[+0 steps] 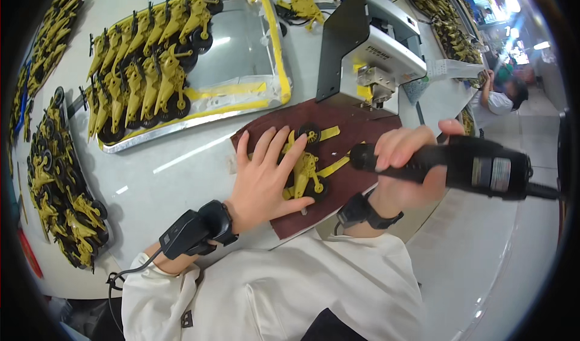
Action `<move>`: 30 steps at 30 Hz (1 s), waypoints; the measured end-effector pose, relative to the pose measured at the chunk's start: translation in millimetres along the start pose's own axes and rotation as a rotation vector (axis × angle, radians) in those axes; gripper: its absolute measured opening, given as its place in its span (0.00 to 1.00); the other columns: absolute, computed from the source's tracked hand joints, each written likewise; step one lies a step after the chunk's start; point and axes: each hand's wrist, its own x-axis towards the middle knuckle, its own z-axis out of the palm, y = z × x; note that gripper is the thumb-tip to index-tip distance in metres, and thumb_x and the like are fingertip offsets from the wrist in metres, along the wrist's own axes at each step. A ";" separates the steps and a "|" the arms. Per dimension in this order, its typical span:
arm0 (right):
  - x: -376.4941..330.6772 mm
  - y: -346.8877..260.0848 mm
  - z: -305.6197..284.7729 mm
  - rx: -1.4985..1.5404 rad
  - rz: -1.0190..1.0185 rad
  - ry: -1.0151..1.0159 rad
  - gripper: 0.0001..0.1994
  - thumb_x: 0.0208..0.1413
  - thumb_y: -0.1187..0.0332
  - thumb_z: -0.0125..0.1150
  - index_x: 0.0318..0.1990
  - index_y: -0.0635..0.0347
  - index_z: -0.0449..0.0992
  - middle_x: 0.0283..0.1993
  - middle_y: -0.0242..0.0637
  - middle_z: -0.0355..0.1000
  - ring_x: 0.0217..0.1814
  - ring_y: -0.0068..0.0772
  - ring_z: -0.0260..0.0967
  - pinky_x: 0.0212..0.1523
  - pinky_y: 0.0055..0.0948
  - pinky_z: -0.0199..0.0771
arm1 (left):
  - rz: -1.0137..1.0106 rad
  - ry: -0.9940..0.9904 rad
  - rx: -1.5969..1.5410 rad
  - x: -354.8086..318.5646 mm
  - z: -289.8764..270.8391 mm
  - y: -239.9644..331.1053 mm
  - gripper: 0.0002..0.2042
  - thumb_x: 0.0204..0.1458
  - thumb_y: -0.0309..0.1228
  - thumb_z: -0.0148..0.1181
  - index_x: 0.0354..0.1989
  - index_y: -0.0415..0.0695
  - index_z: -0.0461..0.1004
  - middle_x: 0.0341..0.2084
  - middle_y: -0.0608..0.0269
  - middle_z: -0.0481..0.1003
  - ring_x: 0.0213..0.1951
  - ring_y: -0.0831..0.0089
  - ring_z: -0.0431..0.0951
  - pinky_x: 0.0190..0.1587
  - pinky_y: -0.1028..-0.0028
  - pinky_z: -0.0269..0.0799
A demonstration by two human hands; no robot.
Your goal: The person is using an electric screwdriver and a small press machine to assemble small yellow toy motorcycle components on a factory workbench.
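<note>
A yellow toy motorcycle with black wheels (pixel 306 170) lies on its side on a dark red-brown cloth (pixel 260 137). Over its left side my left hand (pixel 260 172) rests with fingers spread, index finger and thumb lying along its edge; the palm hides part of it. Yellow strips (pixel 332 167) show on the cloth beside the toy. My right hand (pixel 406 163) is wrapped round a black electric screwdriver (pixel 477 167), held above the cloth's right side with its nose pointing left and its cable trailing right. The screwdriver's tip cannot be made out.
Behind the cloth stands a black-and-white screw feeder (pixel 377 54). Back left, a tray with yellow-taped edges (pixel 284 69) carries rows of yellow toy motorcycles (pixel 142 90). More parts are heaped at far left (pixel 69 190). Another person (pixel 498 99) sits at the far right.
</note>
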 end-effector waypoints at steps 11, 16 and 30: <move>-19.8 10.3 11.0 -0.059 0.054 0.003 0.37 0.52 0.50 0.62 0.56 0.66 0.49 0.23 0.40 0.68 0.20 0.35 0.65 0.26 0.32 0.69 | 0.044 0.008 -0.038 5.2 5.9 -4.9 0.49 0.32 0.52 0.68 0.64 0.41 0.54 0.64 0.48 0.52 0.63 0.51 0.54 0.62 0.45 0.39; -18.0 19.6 9.0 -0.189 0.036 -0.029 0.32 0.56 0.49 0.51 0.57 0.63 0.48 0.22 0.38 0.64 0.16 0.33 0.61 0.22 0.35 0.67 | 0.038 -0.011 -0.009 8.2 6.0 -6.2 0.48 0.31 0.49 0.68 0.63 0.42 0.55 0.64 0.53 0.53 0.62 0.53 0.56 0.63 0.46 0.40; -19.9 27.8 5.3 0.009 0.127 -0.027 0.33 0.52 0.56 0.64 0.56 0.63 0.52 0.25 0.42 0.68 0.22 0.36 0.66 0.27 0.34 0.70 | 0.019 -0.048 -0.033 9.3 4.8 -9.8 0.49 0.30 0.49 0.69 0.64 0.42 0.54 0.65 0.54 0.52 0.62 0.54 0.55 0.63 0.47 0.40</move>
